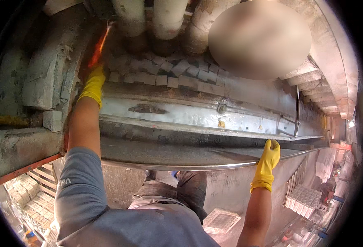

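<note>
The person's left hand is at the near end of an orange strip, past the back left corner of the trough; I can't tell its fingers' state. The right hand curls its fingers at the trough's front edge, toward the right, grip unclear.

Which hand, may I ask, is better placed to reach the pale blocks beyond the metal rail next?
Probably the left hand: it is farther in, nearer the blocks, while the right hand sits back at the rail.

Yellow gloves, grey short-sleeved shirt
</note>
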The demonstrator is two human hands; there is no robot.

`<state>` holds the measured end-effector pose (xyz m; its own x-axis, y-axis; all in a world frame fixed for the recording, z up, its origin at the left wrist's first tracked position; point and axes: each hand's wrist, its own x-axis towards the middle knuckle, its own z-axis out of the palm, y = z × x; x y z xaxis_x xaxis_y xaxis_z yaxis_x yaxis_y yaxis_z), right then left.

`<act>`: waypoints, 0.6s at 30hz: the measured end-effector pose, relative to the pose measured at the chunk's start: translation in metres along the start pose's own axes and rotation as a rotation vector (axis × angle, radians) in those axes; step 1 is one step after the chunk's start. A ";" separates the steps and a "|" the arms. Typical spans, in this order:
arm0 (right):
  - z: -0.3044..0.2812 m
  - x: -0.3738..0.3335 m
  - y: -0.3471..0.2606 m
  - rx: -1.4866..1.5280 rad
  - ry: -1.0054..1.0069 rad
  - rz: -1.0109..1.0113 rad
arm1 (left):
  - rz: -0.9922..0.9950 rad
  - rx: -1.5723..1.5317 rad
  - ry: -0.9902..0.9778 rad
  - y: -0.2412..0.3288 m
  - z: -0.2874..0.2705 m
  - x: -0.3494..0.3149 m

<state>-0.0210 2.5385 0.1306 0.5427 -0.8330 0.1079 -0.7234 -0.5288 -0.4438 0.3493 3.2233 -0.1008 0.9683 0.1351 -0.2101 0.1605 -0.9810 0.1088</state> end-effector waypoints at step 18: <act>0.007 -0.002 -0.038 -0.030 -0.011 -0.034 | 0.060 -0.015 -0.081 -0.030 -0.004 0.091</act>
<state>0.0084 2.5617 0.1408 0.5717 -0.8127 0.1127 -0.7169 -0.5617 -0.4130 0.4329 3.2656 -0.1195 0.9576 0.0643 -0.2807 0.1065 -0.9847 0.1377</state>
